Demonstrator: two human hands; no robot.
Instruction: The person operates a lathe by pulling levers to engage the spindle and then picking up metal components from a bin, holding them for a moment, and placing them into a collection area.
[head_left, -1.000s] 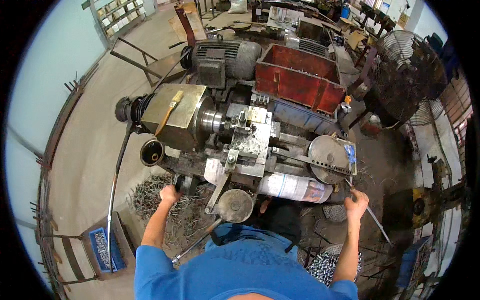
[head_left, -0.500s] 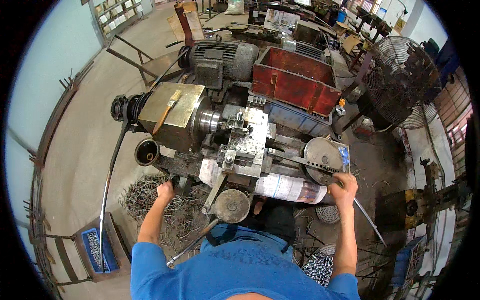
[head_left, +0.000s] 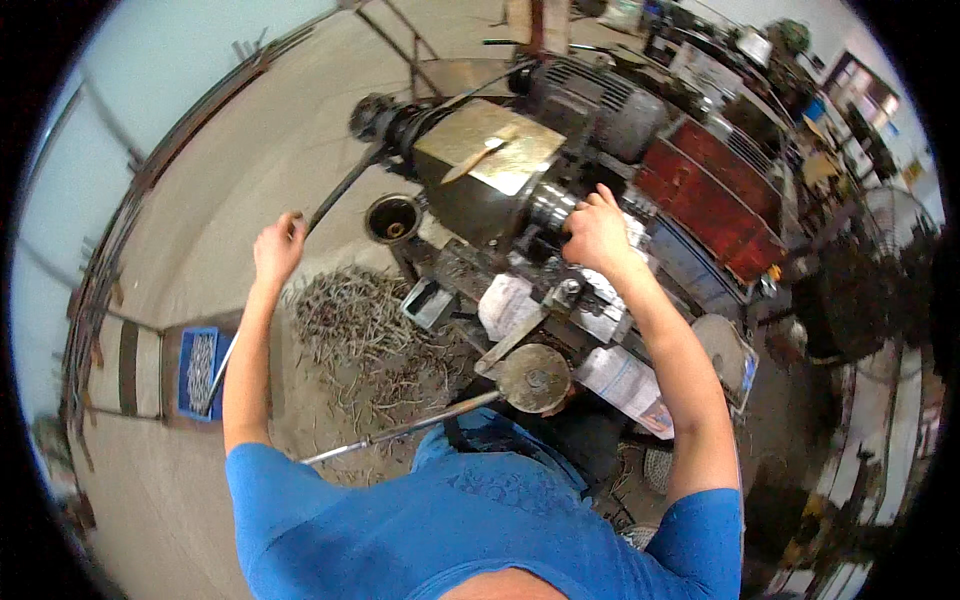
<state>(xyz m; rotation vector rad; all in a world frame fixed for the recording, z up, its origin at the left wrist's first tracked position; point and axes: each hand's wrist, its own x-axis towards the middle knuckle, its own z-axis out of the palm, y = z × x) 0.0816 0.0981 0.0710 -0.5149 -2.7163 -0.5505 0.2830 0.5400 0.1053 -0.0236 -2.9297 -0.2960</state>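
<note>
My left hand [head_left: 278, 248] is raised out to the left, fingers curled at the long rod [head_left: 340, 192] that slopes down from the spindle's back end. The rod's lower, shiny part passes behind that hand and forearm. My right hand [head_left: 597, 230] reaches over the lathe to the shiny spindle nose [head_left: 551, 203]. Its fingers are bent against the front of the nose, and whatever they hold is hidden. A wooden-handled brush [head_left: 474, 160] lies on the brass-coloured headstock cover [head_left: 535, 150].
Metal shavings [head_left: 350, 320] heap on the floor below the headstock. A blue bin [head_left: 187, 372] of small metal parts stands at left. Near my body, a lever with a round weight [head_left: 534, 378] juts out. A red box [head_left: 705, 190] sits behind the lathe; a fan [head_left: 890, 230] stands right.
The view has swung, shifting the lathe rightward. My left hand has gone from the lathe's front to the rod; my right hand has left the perforated lever for the spindle nose.
</note>
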